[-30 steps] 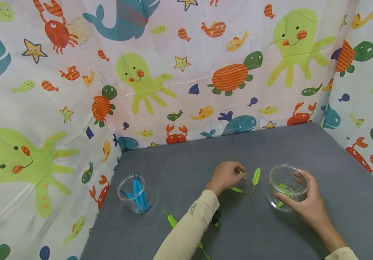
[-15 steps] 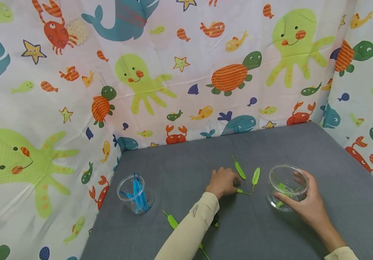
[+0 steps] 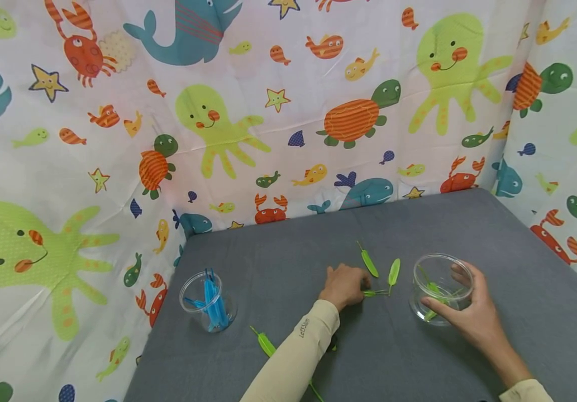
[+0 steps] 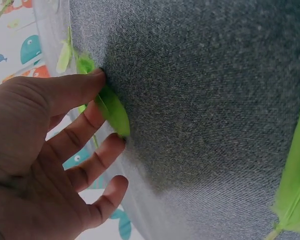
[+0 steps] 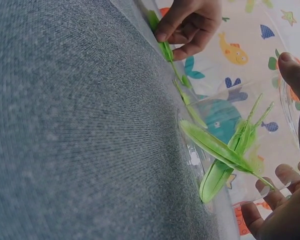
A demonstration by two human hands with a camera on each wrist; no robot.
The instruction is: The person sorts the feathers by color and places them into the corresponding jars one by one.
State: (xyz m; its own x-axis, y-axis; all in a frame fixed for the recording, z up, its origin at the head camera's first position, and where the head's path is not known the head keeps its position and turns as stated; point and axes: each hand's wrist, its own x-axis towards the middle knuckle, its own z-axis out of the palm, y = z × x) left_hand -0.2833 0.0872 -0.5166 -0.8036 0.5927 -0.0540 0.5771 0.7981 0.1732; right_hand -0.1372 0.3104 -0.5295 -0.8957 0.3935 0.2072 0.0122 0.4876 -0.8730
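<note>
Left hand (image 3: 344,285) has dropped from over the far feather (image 3: 368,264) to a nearer green feather (image 3: 370,293), pinched thumb-to-finger, mid-table. Sea-animal curtain (image 3: 288,156) behind; grey table (image 3: 278,257); sleeve (image 3: 295,354) partly covering another feather (image 3: 267,344); right hand (image 3: 479,310) wrapped round clear jar (image 3: 439,255), green feathers (image 5: 212,142) inside; farther left, second jar (image 3: 194,311) with blue feathers (image 3: 215,304).

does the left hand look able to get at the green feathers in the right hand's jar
Probably yes: the jar is open on top, the right hand grips only its side, and the left hand is nearby, though pinching another feather.
</note>
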